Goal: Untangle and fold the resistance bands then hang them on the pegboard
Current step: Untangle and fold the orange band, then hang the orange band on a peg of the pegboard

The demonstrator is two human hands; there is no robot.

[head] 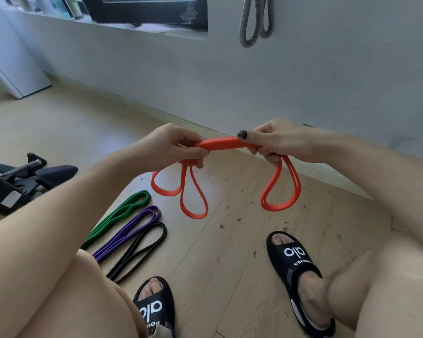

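Ahead: you have bare floor [205,252] between your feet.
Left: folded bands [130,230] and dark equipment [34,176] block you.
Above: grey band [255,23] hangs against the wall.

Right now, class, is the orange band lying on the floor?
No, both hands, left hand and right hand, hold the orange band in the air.

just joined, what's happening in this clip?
A person crouched on the floor holds an orange resistance band stretched between both hands: the left hand grips one end, the right hand the other, with loops hanging below each. Three folded bands lie side by side on the wooden floor at the left: green band, purple band, black band. A grey band hangs on the wall above.
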